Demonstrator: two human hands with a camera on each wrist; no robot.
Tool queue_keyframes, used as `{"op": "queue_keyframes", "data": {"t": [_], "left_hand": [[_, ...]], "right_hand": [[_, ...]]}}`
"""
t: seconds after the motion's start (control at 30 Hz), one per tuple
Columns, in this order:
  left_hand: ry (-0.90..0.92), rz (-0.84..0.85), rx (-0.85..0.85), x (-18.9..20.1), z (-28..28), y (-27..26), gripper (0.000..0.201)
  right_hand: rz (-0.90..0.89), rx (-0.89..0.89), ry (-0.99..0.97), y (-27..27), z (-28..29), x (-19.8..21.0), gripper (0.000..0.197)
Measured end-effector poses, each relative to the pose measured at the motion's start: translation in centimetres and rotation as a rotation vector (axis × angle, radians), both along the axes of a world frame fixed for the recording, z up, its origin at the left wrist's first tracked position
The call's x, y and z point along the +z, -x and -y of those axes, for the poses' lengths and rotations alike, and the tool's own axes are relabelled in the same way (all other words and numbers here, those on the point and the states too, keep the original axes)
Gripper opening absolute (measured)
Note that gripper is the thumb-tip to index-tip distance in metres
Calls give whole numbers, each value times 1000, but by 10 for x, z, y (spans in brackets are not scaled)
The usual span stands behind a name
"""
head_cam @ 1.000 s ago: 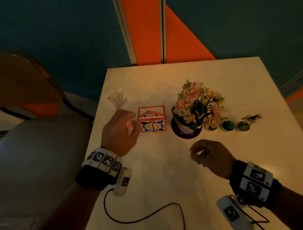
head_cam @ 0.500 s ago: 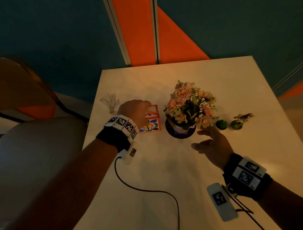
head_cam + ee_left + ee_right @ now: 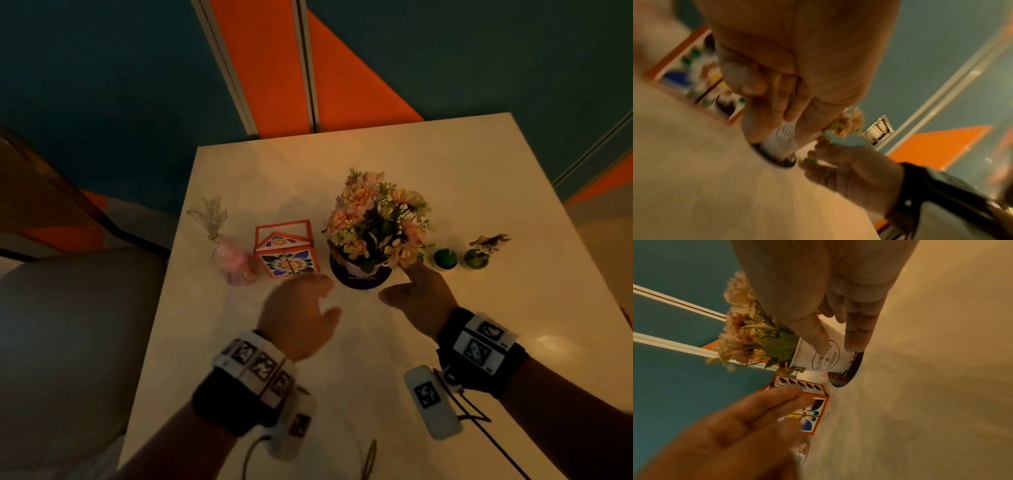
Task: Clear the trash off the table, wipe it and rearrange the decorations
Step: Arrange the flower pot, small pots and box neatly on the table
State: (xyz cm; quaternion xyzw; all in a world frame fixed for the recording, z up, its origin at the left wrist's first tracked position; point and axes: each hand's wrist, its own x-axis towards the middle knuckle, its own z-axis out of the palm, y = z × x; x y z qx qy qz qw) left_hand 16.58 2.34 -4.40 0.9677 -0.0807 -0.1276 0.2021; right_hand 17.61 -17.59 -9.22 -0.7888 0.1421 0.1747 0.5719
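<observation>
White bench [image 3: 445, 178], head view: decorations stand in one row; flower pot [image 3: 363, 270] sits on a dark coaster [image 3: 359, 282].
Left wrist view: left hand [image 3: 797, 68] relaxed, empty, near patterned box [image 3: 684, 76].
Right wrist view: right hand [image 3: 834, 293] spread, fingers straight beside the pot, likely to shift it.

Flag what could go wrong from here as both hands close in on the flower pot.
1. The flower pot is top-heavy with blooms and stands on a dark coaster; a one-sided push from the right hand might tip it or slide it off the coaster.
2. The left hand hovers close to the painted box; moving on toward the pot, it may nudge the box into the pink wrapped favor.
</observation>
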Motion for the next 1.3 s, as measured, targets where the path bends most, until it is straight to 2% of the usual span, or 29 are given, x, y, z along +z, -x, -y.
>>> {"op": "queue_keyframes", "data": {"t": [0.07,0.17,0.2,0.27,0.37,0.4,0.47,0.57,0.73,0.9,1.1,1.23,1.3], "left_hand": [[56,-253,32,-30,18,3,67],[227,-305,160,-64,34,-7,81],[314,-317,221,-71,39,-9,80],[484,-326,355,-79,47,-15,69],[515,-202,442,-85,54,-29,42],[474,-166,439,-86,55,-33,37],[407,-104,445,-87,57,-39,37],[437,-71,480,-87,61,-40,48],[449,-95,520,-93,64,-43,47],[435,-59,466,-101,64,-51,45],[414,-64,410,-104,61,-58,39],[377,-71,362,-98,59,-57,38],[394,-78,409,-93,60,-45,39]], "right_hand": [[-14,5,8,-4,-1,-5,65],[-29,20,73,-9,-1,-14,34],[-31,3,66,-10,0,-15,26],[-35,-45,23,-14,-3,-11,39],[-38,-24,-67,-17,-11,6,46],[-27,4,-52,-20,-10,1,41],[4,-10,-68,-23,-7,-10,14],[38,1,-25,-25,-9,-18,29],[38,-16,21,-30,-9,-23,35],[68,-12,69,-29,-6,-23,33],[80,-16,-4,-29,-6,-21,24],[69,46,-5,-23,-1,-29,40],[46,77,-12,-16,8,-26,53]]}}
